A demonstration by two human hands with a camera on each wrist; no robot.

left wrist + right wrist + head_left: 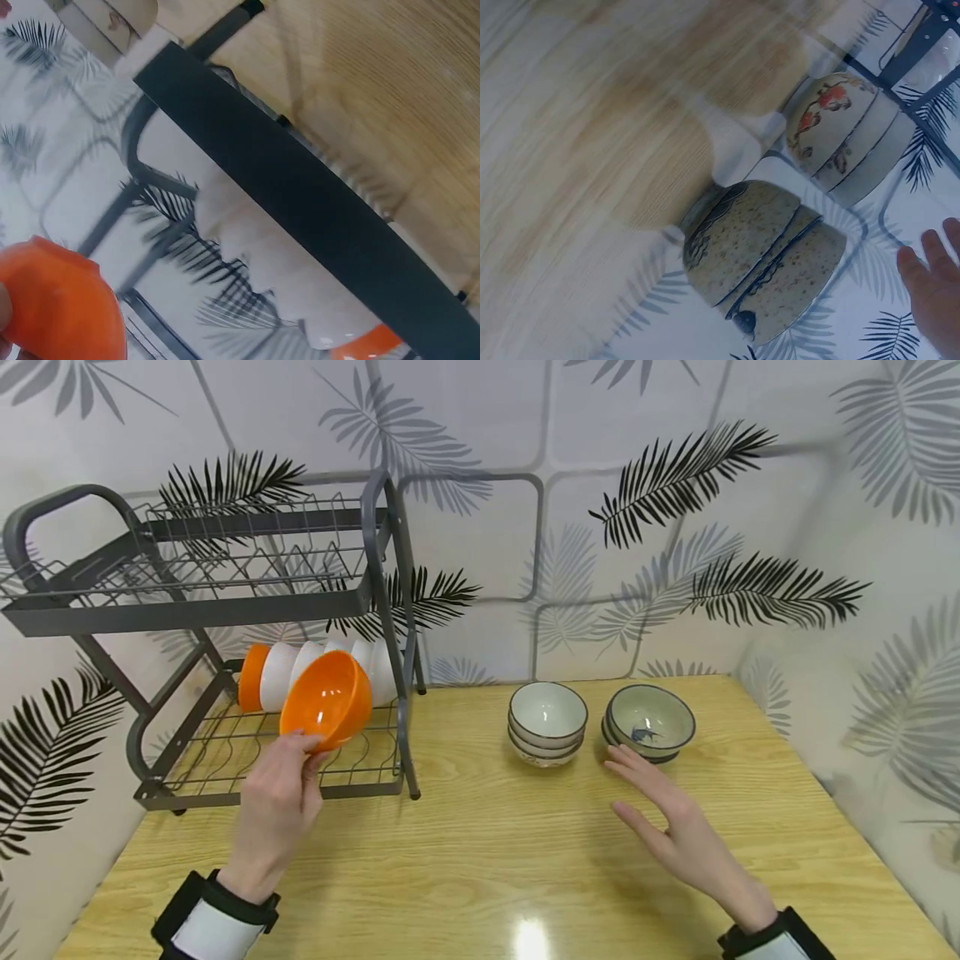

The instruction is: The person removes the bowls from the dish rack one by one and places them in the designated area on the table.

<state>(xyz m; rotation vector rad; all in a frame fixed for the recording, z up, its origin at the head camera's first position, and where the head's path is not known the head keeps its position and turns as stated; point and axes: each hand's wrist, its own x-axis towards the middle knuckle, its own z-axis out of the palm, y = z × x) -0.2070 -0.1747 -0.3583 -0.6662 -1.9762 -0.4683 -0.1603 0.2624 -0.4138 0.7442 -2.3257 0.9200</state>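
Orange bowl (330, 693) hung tilted in front of the lower tier (360, 790) of the dish rack (187, 617), pinched by the left hand (277, 789); the right hand (678, 835), fingers apart and extended, hovered near the stacked green bowls (660, 718).

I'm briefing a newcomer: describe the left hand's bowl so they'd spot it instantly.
In the head view, find the dark rack at left. In front of its lower tier, the left hand holds a tilted orange bowl. Only this is held; the other orange bowl stands beside white bowls.
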